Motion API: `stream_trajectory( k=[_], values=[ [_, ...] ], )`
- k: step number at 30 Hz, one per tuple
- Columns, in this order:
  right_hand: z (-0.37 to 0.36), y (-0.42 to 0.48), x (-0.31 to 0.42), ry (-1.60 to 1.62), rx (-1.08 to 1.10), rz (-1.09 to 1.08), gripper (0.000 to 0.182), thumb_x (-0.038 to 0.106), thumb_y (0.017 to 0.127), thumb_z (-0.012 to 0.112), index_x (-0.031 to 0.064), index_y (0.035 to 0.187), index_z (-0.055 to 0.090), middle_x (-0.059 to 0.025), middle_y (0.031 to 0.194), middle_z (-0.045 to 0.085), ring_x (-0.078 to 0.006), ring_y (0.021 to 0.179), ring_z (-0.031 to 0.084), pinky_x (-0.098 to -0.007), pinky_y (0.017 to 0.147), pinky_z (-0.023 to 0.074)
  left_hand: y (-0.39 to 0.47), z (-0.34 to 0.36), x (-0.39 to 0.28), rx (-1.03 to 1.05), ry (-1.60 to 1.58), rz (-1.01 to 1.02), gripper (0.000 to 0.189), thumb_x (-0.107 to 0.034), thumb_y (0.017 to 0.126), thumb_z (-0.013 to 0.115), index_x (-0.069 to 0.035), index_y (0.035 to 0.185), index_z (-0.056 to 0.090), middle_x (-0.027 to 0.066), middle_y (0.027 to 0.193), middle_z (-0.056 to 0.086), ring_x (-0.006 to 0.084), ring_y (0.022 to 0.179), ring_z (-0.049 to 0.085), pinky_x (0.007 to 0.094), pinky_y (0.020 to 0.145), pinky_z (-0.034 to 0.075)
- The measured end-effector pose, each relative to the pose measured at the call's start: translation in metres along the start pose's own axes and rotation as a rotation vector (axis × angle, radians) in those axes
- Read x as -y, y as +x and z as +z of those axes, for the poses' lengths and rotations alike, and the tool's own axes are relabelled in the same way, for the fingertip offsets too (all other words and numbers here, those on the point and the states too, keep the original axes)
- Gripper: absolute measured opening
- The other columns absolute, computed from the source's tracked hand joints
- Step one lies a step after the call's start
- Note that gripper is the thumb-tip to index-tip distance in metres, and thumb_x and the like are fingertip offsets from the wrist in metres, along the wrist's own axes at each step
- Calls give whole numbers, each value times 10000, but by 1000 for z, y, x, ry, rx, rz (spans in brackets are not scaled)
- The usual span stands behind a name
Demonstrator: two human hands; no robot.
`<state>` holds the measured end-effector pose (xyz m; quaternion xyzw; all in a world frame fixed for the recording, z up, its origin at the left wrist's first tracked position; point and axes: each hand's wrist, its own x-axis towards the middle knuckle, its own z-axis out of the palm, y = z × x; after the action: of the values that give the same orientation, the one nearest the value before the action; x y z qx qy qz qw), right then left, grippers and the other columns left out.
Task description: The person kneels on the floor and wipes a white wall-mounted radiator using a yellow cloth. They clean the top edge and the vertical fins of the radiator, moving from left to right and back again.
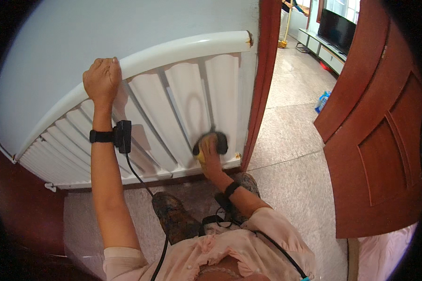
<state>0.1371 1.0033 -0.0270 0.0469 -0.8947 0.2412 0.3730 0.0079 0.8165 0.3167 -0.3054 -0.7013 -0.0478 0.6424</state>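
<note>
A white radiator (184, 102) with vertical sections stands against the pale wall. My left hand (102, 78) is curled over its rounded top rail (190, 45). Low on the right-hand sections, my right hand (211, 159) presses a dark, blurred scrubber (223, 142) with a yellow part showing under the fingers. Blur hides exactly what kind of scrubber it is. Rust-coloured marks show at the rail's right end and at the lower right corner. A black strap with a small box (123, 137) and a cable is on my left wrist; a similar band circles my right wrist.
A red-brown door frame (267, 80) borders the radiator's right end. The wooden door (379, 140) stands open at right. Beyond it are a blue package (322, 101), a television (337, 31) on a low cabinet, and a person (285, 17) with a yellow mop (282, 44).
</note>
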Motion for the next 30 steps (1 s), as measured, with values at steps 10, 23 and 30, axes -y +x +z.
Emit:
stream_trajectory(
  k=[10, 23, 30],
  values=[
    [-84, 144, 67, 210, -399, -213, 666, 4, 673, 580, -46, 1273, 295, -299, 1337, 201, -447, 1228, 247, -447, 990, 287, 0, -12, -2, 166, -33, -115, 270, -246, 849, 444, -59, 703, 575, 87, 710, 582, 259, 697, 556, 391, 568, 403],
    [-160, 177, 70, 66, -864, -287, 522, 98, 822, 501, -35, 1287, 307, -224, 1348, 276, -337, 1245, 283, -411, 1029, 189, -2, -11, -8, 142, 3, -198, 271, -252, 824, 446, -69, 723, 618, 87, 701, 572, 265, 690, 543, 401, 614, 384],
    [-111, 259, 166, -133, -547, -466, 545, 332, 713, 569, 41, 1167, 484, -143, 1199, 473, -310, 1151, 384, -487, 998, 202, -1, -3, -3, 89, -66, -158, 268, -232, 837, 401, -69, 771, 604, 83, 738, 563, 276, 732, 533, 403, 631, 378]
  ],
)
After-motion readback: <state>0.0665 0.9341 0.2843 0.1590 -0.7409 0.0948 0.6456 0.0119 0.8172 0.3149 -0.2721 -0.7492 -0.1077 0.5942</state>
